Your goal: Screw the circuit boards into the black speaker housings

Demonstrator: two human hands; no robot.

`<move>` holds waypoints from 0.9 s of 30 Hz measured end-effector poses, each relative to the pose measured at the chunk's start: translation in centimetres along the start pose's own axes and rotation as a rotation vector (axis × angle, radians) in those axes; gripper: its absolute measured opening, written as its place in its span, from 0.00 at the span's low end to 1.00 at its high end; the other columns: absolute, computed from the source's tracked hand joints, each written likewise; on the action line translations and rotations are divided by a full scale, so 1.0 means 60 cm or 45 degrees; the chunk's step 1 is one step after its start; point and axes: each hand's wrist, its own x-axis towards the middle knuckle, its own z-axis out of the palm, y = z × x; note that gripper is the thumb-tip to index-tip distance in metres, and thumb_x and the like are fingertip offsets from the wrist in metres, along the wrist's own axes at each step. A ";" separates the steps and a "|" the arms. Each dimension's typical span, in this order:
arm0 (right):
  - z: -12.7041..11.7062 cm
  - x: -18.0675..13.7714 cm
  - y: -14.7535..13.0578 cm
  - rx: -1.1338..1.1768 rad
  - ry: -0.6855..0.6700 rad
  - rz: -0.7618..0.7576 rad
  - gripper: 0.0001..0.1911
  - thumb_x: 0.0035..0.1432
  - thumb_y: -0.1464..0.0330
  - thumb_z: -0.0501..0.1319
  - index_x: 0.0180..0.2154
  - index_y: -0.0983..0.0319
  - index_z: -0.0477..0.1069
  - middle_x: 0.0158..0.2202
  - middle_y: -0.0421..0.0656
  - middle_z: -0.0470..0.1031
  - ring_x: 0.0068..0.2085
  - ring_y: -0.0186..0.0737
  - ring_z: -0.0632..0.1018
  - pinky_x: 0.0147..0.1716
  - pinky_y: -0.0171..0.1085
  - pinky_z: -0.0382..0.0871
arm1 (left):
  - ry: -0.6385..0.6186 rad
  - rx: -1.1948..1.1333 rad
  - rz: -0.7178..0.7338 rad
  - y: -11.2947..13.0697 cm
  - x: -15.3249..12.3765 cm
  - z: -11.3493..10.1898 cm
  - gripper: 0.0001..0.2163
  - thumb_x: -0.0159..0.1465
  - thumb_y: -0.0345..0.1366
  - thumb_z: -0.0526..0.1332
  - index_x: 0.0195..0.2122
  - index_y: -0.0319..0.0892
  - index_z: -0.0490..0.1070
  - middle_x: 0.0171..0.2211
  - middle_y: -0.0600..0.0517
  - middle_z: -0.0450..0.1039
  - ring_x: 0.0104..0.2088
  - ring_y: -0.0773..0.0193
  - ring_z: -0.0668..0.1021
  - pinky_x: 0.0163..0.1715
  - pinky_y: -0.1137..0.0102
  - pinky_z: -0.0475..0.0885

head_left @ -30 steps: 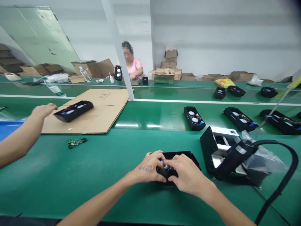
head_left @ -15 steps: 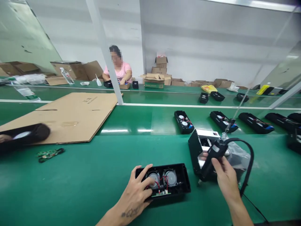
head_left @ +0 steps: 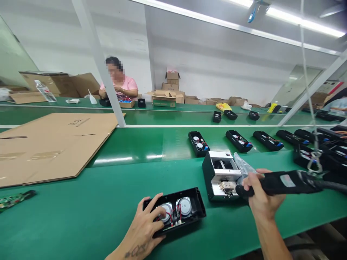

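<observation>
Speaker housing [head_left: 196, 203] lay open on the green bench [head_left: 81, 227], its two round speakers [head_left: 184, 206] and red wires showing, while the left hand [head_left: 143, 225] gripped its near edge, fingertips [head_left: 159, 213] pressed against one speaker. The right hand [head_left: 262, 191] clenched a black corded tool [head_left: 287, 180], its tip just beside a metal-and-black unit [head_left: 221, 177] that stood next to the housing and a plastic bag [head_left: 242, 164].
</observation>
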 end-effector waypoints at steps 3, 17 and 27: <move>0.013 0.015 0.013 -0.163 -0.097 0.000 0.20 0.59 0.57 0.76 0.43 0.58 0.71 0.19 0.30 0.73 0.19 0.35 0.73 0.30 0.41 0.72 | -0.029 -0.052 -0.024 0.002 0.014 0.017 0.11 0.55 0.39 0.80 0.31 0.49 0.77 0.44 0.55 0.80 0.73 0.38 0.67 0.66 0.45 0.50; -0.002 -0.079 -0.043 -0.012 -0.629 0.469 0.21 0.61 0.55 0.76 0.48 0.57 0.73 0.25 0.33 0.72 0.21 0.35 0.72 0.24 0.38 0.65 | -0.171 -0.126 -0.125 0.023 0.038 0.006 0.12 0.57 0.42 0.81 0.32 0.48 0.79 0.45 0.55 0.81 0.72 0.35 0.69 0.66 0.41 0.52; 0.110 -0.192 -0.102 0.411 -0.970 0.400 0.11 0.71 0.55 0.67 0.43 0.51 0.68 0.21 0.30 0.64 0.20 0.33 0.64 0.23 0.35 0.58 | -0.214 -0.177 -0.181 0.041 0.041 0.013 0.11 0.59 0.46 0.81 0.37 0.50 0.83 0.48 0.54 0.82 0.73 0.35 0.66 0.68 0.36 0.52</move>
